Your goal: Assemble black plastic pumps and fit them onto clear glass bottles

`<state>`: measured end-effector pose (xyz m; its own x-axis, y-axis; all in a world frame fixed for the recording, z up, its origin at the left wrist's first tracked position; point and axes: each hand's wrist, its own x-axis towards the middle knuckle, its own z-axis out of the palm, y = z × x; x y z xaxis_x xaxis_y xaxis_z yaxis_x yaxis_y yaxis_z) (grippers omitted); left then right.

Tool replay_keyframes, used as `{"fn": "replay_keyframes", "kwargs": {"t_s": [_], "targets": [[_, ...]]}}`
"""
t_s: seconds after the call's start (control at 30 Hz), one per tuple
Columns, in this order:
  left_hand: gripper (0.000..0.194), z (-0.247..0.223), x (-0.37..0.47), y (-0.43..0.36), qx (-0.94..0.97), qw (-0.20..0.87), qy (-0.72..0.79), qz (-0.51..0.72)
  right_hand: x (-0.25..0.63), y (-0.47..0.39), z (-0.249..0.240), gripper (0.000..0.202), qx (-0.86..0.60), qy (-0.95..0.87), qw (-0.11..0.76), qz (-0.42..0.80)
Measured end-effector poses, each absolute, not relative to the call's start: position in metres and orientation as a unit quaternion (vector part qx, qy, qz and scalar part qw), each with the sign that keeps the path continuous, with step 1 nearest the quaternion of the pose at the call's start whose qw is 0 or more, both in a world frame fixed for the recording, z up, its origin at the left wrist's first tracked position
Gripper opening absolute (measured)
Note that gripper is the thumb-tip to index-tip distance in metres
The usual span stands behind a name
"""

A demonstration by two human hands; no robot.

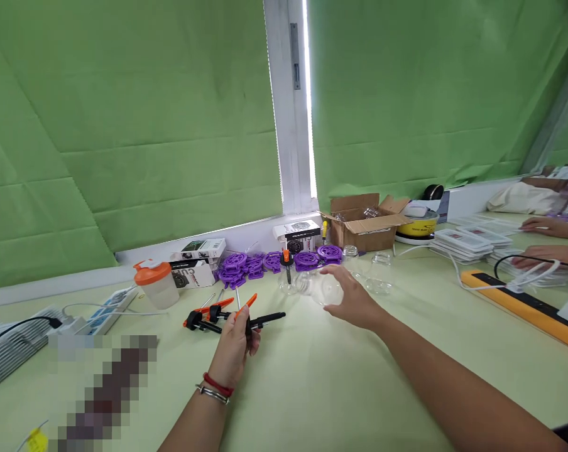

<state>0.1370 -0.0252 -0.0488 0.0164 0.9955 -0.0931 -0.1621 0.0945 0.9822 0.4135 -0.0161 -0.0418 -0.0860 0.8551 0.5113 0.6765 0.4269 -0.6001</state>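
My left hand (239, 344) is closed around a black and orange tool (265, 318) with a thin metal rod, above the pale green table. Just left of it, more black and orange tools (196, 321) lie on the table. My right hand (352, 295) curves its thumb and fingers around a clear plastic bottle (325, 290), whose neck points left. Other clear bottles (381, 270) are right of and behind that hand. Purple plastic parts (234, 267) lie in a row behind both hands, with another black and orange tool (287, 258) in front of them.
An orange-lidded cup (156, 285) and a power strip (109, 311) are at the left. Behind are small boxes (194, 274) and an open cardboard box (371, 237). An orange bar (529, 307) and stacked white trays (463, 245) lie right, near another person's hands (543, 254).
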Motion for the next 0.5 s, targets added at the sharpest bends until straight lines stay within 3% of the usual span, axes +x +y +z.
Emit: {"fn": "replay_keyframes", "kwargs": {"t_s": [0.17,0.5], "targets": [[0.041,-0.049,0.139,-0.026,0.435,0.561,0.473,0.522,0.408,-0.033,-0.035,0.064,-0.472,-0.794,0.352,0.151],[0.040,-0.054,0.135,-0.021,0.421,0.556,0.460,0.550,0.412,-0.028,-0.040,0.066,-0.474,-0.795,0.351,0.139]]}}
